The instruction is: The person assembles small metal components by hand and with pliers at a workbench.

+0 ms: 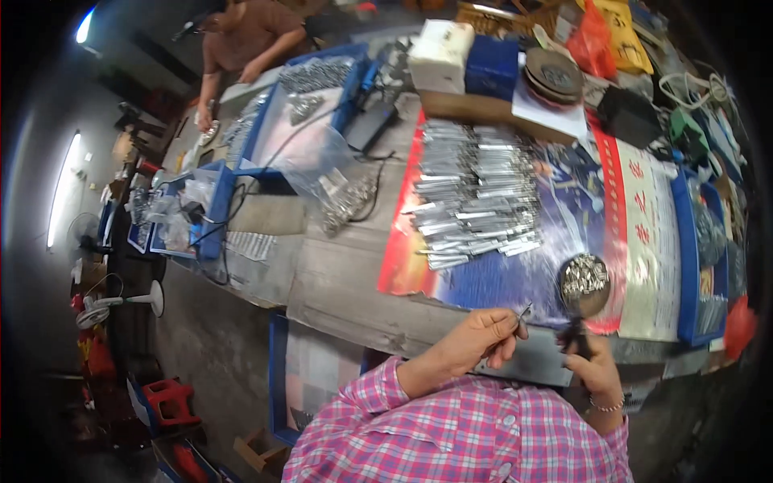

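Note:
My left hand [489, 332] is closed, with thumb and fingertips pinching a small thin metal piece [525, 311]. To its right, my right hand [593, 367] wraps round a dark, blurred hand tool [576, 336] whose kind I cannot make out. Just beyond that tool stands a round dark dish [593, 303] of small shiny metal parts [585, 276]. Below and between my hands lies a flat grey plate [531, 359] at the table's near edge. Farther off, many slim silver metal pieces [475, 193] lie in two rows on a colourful printed sheet [564, 233].
At the right stands a blue tray [689, 282] with bagged parts. White and blue boxes [439, 56] and stacked brown discs [553, 78] sit at the back. Bagged metal parts [350, 199] and blue bins [266, 145] occupy the left, where a co-worker [254, 40] handles things.

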Motion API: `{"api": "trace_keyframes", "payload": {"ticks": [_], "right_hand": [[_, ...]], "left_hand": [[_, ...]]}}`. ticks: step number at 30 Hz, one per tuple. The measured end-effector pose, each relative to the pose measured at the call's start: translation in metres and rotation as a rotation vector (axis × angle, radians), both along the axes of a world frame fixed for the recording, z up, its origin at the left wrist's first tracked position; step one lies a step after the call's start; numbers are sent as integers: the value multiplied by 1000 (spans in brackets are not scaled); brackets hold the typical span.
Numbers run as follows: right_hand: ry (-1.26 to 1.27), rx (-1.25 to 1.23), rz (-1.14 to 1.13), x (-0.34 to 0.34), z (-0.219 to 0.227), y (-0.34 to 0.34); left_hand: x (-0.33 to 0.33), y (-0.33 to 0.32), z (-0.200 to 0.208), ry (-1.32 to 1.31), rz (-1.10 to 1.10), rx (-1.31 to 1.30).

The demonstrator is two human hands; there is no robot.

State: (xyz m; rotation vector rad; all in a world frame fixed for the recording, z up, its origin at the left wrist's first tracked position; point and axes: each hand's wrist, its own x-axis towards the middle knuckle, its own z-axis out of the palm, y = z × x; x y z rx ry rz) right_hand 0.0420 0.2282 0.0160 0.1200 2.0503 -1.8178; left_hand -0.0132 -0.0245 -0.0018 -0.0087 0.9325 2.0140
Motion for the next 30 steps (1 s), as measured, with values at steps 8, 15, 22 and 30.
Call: {"api": "trace_keyframes", "payload": {"ticks": [8, 15, 22, 30], "right_hand": [[227, 1035, -317, -7, -45, 113], [369, 1302, -353, -8, -84, 134], [587, 652, -399, -42, -14, 20], [66, -612, 62, -62, -5, -80]], "left_hand": [[4, -13, 0, 59, 106, 1], [12, -10, 1, 139, 113, 4], [9, -7, 23, 84, 107, -194], [7, -3, 14, -27, 86, 55]]}}
